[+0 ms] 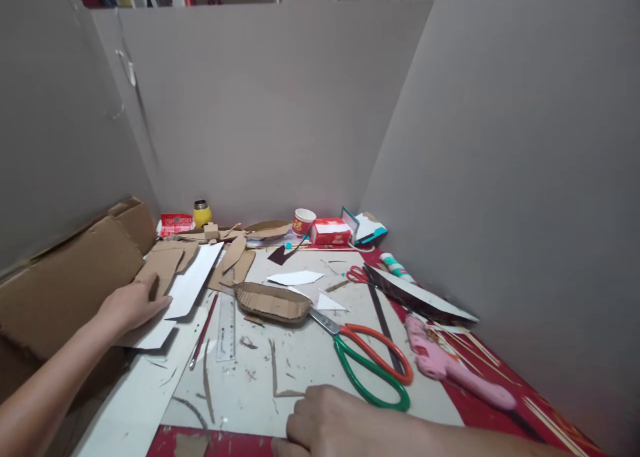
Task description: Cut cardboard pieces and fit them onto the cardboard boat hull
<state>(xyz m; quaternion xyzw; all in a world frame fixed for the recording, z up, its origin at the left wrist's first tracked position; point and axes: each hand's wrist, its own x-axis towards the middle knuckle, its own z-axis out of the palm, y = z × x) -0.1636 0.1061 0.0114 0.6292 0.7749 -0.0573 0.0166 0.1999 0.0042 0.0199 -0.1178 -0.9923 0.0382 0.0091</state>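
My left hand (131,305) reaches over a brown cardboard piece (165,262) and sheets of white card (193,285) at the left, thumb apart from the fingers; it touches them without a visible grip. My right hand (327,422) rests at the table's near edge with its fingers curled in, nothing showing in them. Beyond it lie large scissors (370,360) with one orange and one green handle loop. Their blades run under or against a boat-shaped cardboard form (273,302); the tips are hidden. A clear ruler (226,327) and a dark red pencil (204,331) lie left of the form.
A large cardboard box (75,277) stands at the left. A pink glue gun (455,370), thin sticks (550,423) and small red scissors (357,275) lie at the right. A paper cup (303,222), a red box (330,231) and a yellow jar (202,214) stand by the grey partition (265,110).
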